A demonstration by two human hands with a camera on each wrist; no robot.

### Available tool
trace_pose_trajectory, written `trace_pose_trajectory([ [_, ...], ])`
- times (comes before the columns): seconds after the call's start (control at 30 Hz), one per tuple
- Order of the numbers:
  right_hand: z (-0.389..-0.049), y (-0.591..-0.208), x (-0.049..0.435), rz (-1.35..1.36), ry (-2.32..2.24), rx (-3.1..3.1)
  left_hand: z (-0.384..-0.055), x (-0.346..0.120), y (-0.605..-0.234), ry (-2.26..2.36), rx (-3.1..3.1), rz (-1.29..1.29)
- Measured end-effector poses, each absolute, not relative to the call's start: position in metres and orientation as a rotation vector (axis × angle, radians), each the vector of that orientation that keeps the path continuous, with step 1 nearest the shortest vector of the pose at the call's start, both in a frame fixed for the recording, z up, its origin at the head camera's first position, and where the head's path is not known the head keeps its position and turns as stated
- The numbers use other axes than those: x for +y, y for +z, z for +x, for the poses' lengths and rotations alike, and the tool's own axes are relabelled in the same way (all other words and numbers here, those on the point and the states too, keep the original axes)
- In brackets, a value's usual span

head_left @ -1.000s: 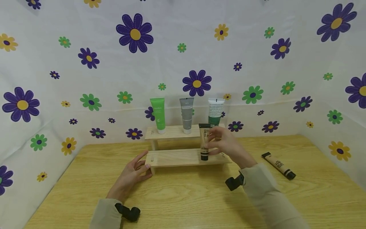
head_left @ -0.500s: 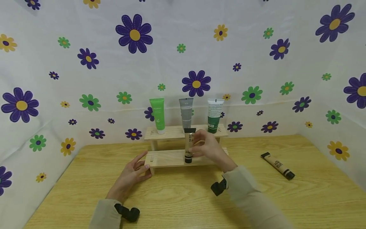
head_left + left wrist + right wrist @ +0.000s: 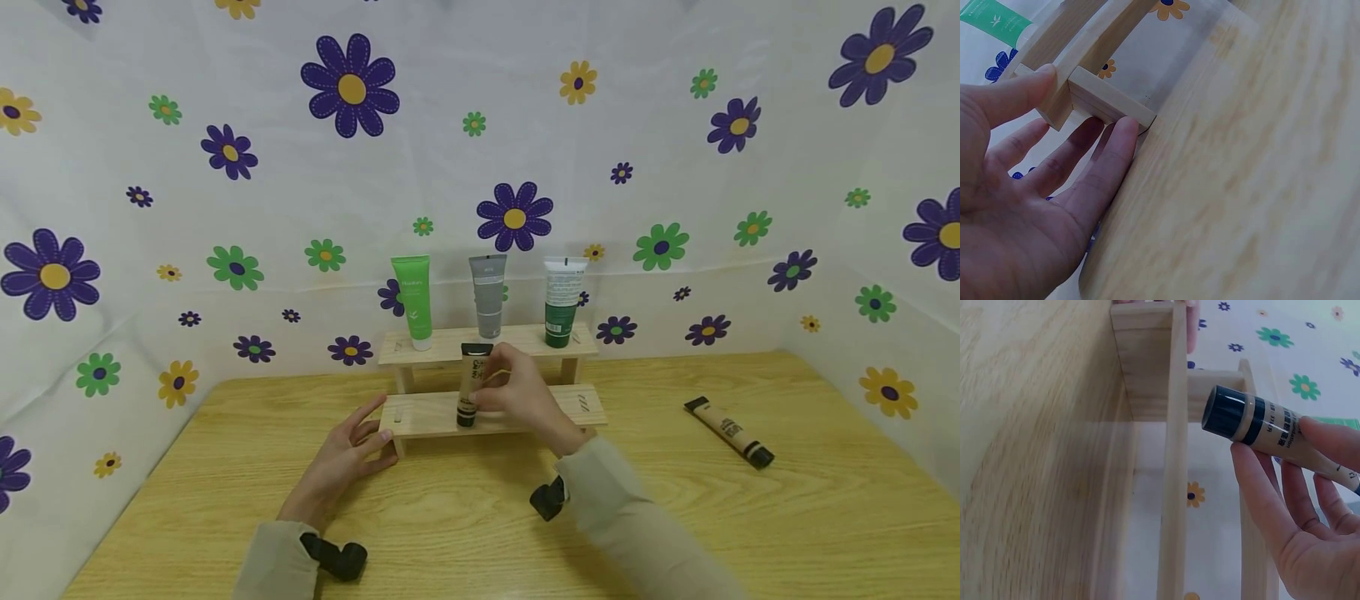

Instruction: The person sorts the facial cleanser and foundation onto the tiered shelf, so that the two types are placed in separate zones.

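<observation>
My right hand (image 3: pixel 517 396) pinches a beige foundation tube (image 3: pixel 472 383) between thumb and fingers. Its black cap points down, and the tube leans a little. In the right wrist view, a gap shows between the cap (image 3: pixel 1225 414) and the lower board of the two-step wooden rack (image 3: pixel 427 414). My left hand (image 3: pixel 341 458) holds the rack's left end. The left wrist view has its thumb (image 3: pixel 1035 84) on the board and its fingers against the side leg (image 3: pixel 1110 100). On the upper step stand a green tube (image 3: pixel 414 302), a grey tube (image 3: pixel 489 296) and a white-and-green tube (image 3: pixel 562 300).
A second beige tube with black ends (image 3: pixel 729 432) lies on the wood-grain table (image 3: pixel 465 517), right of the rack. Behind the table hangs a white flower-print cloth (image 3: pixel 420 167). Black wrist cameras (image 3: pixel 337 557) sit at both sleeves.
My right hand has carried the foundation tube leftward along the lower step, from its right part to left of the middle. The left hand stays on the rack's end.
</observation>
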State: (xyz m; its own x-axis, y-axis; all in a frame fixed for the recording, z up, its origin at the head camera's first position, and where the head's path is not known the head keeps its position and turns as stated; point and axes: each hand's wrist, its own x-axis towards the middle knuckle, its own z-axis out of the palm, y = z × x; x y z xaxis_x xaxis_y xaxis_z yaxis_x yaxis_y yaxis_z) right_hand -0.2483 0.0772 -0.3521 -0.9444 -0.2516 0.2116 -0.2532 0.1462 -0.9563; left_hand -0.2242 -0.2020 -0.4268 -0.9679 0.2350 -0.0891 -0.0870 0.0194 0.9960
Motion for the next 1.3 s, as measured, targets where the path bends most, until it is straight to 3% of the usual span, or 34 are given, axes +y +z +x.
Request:
trace_pose_trajectory([
  [1.3, -0.253, -0.362, 0.02, 0.706, 1.643, -2.476, -0.227, -0.203, -0.428, 2.05, 2.064, 0.138],
])
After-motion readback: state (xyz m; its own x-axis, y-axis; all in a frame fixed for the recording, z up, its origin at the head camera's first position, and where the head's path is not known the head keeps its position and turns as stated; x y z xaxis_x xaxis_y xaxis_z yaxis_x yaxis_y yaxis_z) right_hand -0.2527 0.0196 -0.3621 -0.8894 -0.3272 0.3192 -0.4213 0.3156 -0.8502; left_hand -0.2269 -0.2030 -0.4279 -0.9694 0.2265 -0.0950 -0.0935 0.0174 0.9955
